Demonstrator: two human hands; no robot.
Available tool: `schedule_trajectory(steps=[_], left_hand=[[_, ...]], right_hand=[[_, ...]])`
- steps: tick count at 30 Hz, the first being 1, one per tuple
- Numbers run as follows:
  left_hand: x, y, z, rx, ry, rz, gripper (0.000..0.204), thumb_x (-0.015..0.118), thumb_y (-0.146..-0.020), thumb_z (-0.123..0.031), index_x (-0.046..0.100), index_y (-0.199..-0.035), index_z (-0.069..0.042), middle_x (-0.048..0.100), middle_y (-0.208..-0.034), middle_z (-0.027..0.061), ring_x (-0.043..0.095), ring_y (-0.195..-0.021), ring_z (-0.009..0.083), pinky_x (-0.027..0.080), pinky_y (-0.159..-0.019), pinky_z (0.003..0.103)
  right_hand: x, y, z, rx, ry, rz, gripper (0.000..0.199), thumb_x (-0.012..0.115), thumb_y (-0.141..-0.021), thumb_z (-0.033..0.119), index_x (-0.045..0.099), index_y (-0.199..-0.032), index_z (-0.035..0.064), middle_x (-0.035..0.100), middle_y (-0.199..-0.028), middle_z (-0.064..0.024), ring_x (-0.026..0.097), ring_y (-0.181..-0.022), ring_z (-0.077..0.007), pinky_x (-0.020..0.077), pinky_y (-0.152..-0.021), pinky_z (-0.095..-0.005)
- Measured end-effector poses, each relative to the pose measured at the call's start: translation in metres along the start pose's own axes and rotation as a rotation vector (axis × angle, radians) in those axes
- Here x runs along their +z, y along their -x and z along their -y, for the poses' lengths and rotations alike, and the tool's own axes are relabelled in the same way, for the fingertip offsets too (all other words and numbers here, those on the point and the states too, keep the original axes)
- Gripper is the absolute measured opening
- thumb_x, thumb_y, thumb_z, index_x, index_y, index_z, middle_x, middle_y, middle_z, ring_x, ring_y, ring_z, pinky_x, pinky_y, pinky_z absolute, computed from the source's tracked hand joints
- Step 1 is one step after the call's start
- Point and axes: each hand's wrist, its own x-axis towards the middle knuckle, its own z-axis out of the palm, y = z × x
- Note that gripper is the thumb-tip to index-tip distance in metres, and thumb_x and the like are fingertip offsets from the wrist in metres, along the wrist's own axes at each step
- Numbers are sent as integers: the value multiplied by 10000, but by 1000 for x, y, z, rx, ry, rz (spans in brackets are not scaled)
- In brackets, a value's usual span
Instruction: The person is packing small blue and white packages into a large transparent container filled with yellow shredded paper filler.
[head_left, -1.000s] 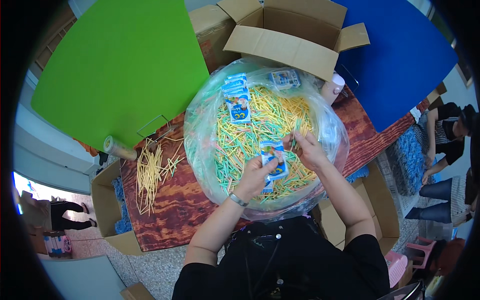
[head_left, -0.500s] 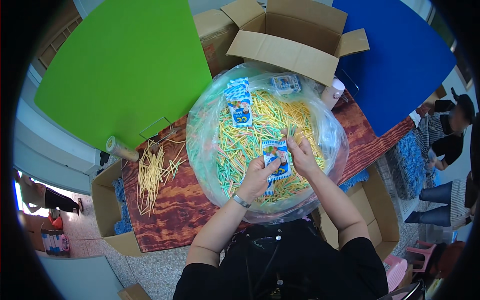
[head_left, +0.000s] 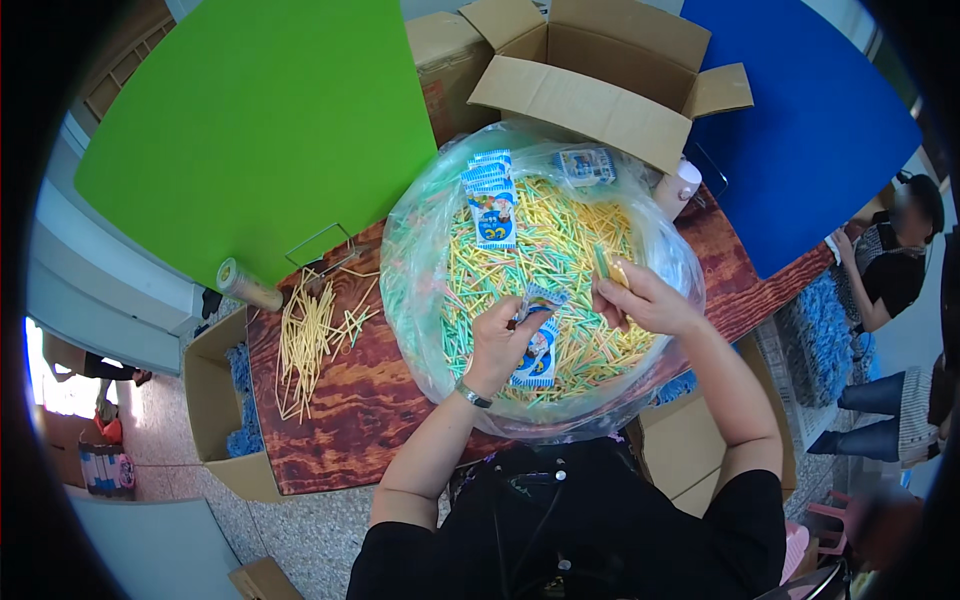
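My left hand (head_left: pixel 497 345) is closed on a small blue and white packet (head_left: pixel 543 299), its top end bent and gaping toward my right hand. A second packet (head_left: pixel 537 358) lies just beneath it on the sticks. My right hand (head_left: pixel 643 298) pinches a small bunch of green and yellow sticks (head_left: pixel 605 264), apart from the packet. Both hands are over a wide, round heap of short pastel sticks (head_left: pixel 520 260) inside a clear plastic bag (head_left: pixel 412 330). Several packets (head_left: pixel 492 205) lie overlapping on the heap's far left, and a further packet (head_left: pixel 586 167) rests at its far edge.
Long pale sticks (head_left: pixel 308 335) lie loose on the reddish wooden table (head_left: pixel 340 445), near a cylindrical tub (head_left: pixel 248 286). An open cardboard box (head_left: pixel 590 95) stands behind the bag, beside a pale pink bottle (head_left: pixel 680 186). Another person (head_left: pixel 893 270) is at the right.
My right hand has moved right, away from the packet, with the sticks in it. The packet in my left hand has tipped, its top now facing up and its mouth spread.
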Motion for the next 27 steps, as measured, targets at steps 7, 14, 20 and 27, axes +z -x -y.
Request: schedule_trajectory(steps=[7,14,20,27], left_hand=[[-5,0,-7,252,-221,-110,239,811,-721,-113,604,-815,-36,566,-694,75,544,-572,216,420,-508,321],[-9,-1,-9,298,-296,-119,266,819,-708,-120,603,-834,-29,570,-690,81,563,-580,219,430,-501,329],[-13,1,-6,376,-320,-130,273,818,-707,-113,617,-871,-28,602,-714,86,589,-604,225,453,-508,326],[-15,2,-4,403,-299,-147,272,814,-709,-104,629,-895,-32,618,-730,90,603,-621,221,467,-517,319]], right_hand=[[-3,0,63,35,517,239,244,538,-975,287,501,-967,46,599,-673,-123,619,-588,-238,457,-536,-379],[-1,-10,66,-214,864,255,219,548,-960,242,481,-1034,47,562,-703,-208,581,-674,-413,427,-582,-467],[0,-19,74,-213,929,280,212,558,-948,231,479,-1018,46,572,-703,-204,588,-691,-417,432,-594,-477],[4,-22,78,-254,965,283,197,552,-945,217,475,-917,39,556,-656,-203,578,-652,-416,422,-577,-479]])
